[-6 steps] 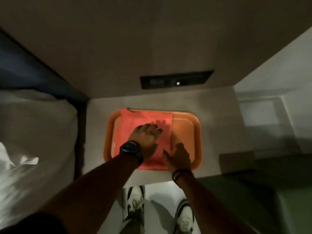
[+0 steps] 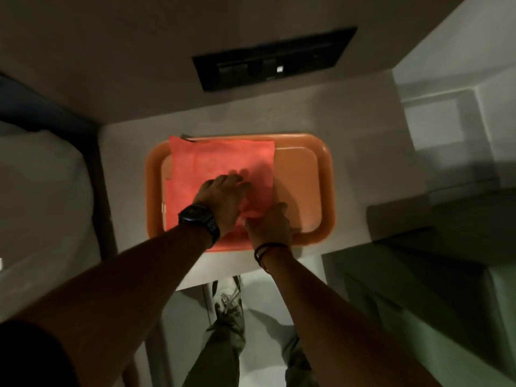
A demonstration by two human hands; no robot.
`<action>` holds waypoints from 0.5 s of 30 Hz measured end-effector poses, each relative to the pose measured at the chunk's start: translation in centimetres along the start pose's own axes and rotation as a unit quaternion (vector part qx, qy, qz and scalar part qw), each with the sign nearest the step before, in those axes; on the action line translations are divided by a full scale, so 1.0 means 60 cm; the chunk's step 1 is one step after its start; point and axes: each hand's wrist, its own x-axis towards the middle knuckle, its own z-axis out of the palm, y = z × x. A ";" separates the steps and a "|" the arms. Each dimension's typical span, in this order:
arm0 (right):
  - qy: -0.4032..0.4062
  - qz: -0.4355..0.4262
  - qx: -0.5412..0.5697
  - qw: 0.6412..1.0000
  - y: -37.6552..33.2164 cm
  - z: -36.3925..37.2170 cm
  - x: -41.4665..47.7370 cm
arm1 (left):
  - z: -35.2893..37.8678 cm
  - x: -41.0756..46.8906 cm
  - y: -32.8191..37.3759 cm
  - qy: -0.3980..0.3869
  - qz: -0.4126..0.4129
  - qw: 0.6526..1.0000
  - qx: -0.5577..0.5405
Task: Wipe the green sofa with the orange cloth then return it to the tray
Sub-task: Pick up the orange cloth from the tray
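The orange cloth point(image 2: 212, 163) lies spread over the left half of the orange tray point(image 2: 321, 152) on a small pale table. My left hand point(image 2: 223, 199), with a black watch on the wrist, rests palm down on the cloth's near right part. My right hand point(image 2: 269, 224) is just right of it and pinches the cloth's near right edge, where a small fold stands up between the two hands. The green sofa point(image 2: 418, 280) is at the lower right, beside the table.
A white bed point(image 2: 42, 205) fills the left side. A black switch panel point(image 2: 273, 60) sits on the wall behind the small table point(image 2: 363, 129). My legs and shoes point(image 2: 229, 308) stand on the pale floor under the table's near edge.
My right hand has moved left onto the cloth's near right edge and pinched it, raising a fold. My left hand stays on the cloth.
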 end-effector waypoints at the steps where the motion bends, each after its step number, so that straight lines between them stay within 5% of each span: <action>1: 0.001 0.021 0.009 1.000 0.001 0.006 0.008 | 0.004 0.005 -0.004 0.006 0.008 1.000 0.004; 7: -0.048 0.053 0.088 0.994 -0.006 -0.017 0.034 | -0.014 0.040 -0.009 0.025 0.088 0.994 0.067; 11: -0.061 -0.078 0.052 0.994 0.005 -0.081 0.001 | -0.057 0.070 0.029 0.053 0.219 0.967 0.122; 15: -0.074 -0.233 -0.043 0.969 0.032 -0.191 -0.034 | -0.117 0.083 0.099 -0.054 0.297 0.939 0.164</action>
